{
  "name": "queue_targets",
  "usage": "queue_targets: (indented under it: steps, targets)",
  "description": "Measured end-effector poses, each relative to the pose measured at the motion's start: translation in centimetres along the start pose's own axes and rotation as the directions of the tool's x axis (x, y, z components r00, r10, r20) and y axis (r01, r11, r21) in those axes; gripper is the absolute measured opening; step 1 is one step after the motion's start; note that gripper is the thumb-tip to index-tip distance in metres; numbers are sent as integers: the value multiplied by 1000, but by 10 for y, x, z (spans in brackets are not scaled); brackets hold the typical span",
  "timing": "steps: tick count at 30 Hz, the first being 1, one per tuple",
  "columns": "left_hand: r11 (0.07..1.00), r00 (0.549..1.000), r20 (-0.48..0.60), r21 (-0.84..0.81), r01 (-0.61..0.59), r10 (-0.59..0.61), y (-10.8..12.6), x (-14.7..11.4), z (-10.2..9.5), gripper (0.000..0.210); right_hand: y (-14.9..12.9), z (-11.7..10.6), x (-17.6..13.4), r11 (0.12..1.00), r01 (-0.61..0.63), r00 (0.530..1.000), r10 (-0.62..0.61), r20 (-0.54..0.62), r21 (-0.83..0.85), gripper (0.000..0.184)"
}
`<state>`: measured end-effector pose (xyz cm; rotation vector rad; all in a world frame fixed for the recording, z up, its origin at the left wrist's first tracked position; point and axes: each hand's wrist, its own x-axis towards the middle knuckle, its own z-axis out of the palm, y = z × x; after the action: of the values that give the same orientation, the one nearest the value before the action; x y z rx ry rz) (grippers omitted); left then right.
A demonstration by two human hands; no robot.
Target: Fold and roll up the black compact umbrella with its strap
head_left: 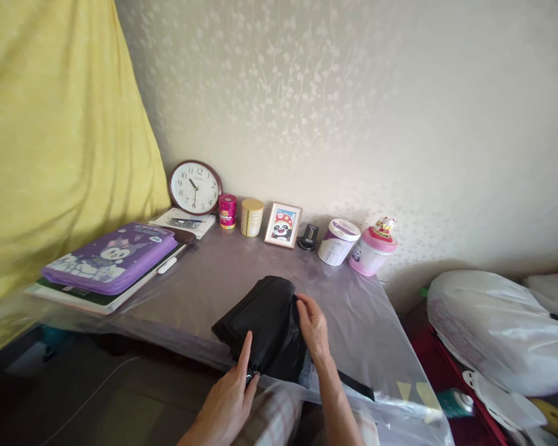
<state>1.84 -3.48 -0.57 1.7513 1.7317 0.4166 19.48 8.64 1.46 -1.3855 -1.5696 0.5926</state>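
Observation:
A black bag (266, 322) lies near the front edge of a table (214, 279) covered with a clear plastic sheet. My left hand (230, 396) rests at the bag's near corner, index finger stretched up across it and thumb at a small metal piece. My right hand (312, 328) grips the bag's right edge, fingers curled over the fabric. A black strap (356, 385) trails from the bag toward the right front.
Along the wall stand a round clock (195, 187), a pink tin (227, 211), a yellow tin (252, 217), a framed panda picture (283, 225), a white tub (338, 242) and a pink jar (372, 251). A purple case (111, 257) lies on books at left. White plastic bags (497, 328) sit right.

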Motion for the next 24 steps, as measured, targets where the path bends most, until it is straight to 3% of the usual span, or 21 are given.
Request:
queue_targets:
  steps: [4, 8, 10, 12, 14, 16, 19, 24]
  targets:
    - [1000, 1000, 0, 0, 1, -1, -2, -1, 1, 66, 34, -23, -2, 965, -256, 958, 245, -148, -63, 40]
    - [1000, 1000, -2, 16, 3, -3, -1, -1, 2, 65, 50, -20, -11, 938, -312, 947, 295, -124, -149, 38]
    - [1000, 1000, 0, 25, 10, -10, 0, -1, 1, 64, 51, -14, -13, 949, -233, 969, 208, -131, -213, 36]
    - [999, 1000, 10, 33, 19, -20, 1, 0, 0, 64, 49, -8, -13, 951, -81, 991, 46, -122, -298, 35]
    - [999, 1000, 22, 26, 20, -20, 2, 0, -2, 64, 46, -3, -13, 927, 93, 993, -115, -39, -363, 35]
    - [1000, 999, 30, 7, 14, -14, 1, 1, -3, 64, 43, 1, -15, 894, 219, 976, -201, 88, -391, 36]
    - [1000, 1000, 27, -24, 10, -10, -1, 2, -3, 65, 39, 5, -26, 855, 297, 949, -214, 232, -426, 36]
    - [999, 1000, 15, -38, -10, 10, -6, 5, 1, 65, 22, 5, -61, 832, 349, 917, -208, 341, -430, 36]
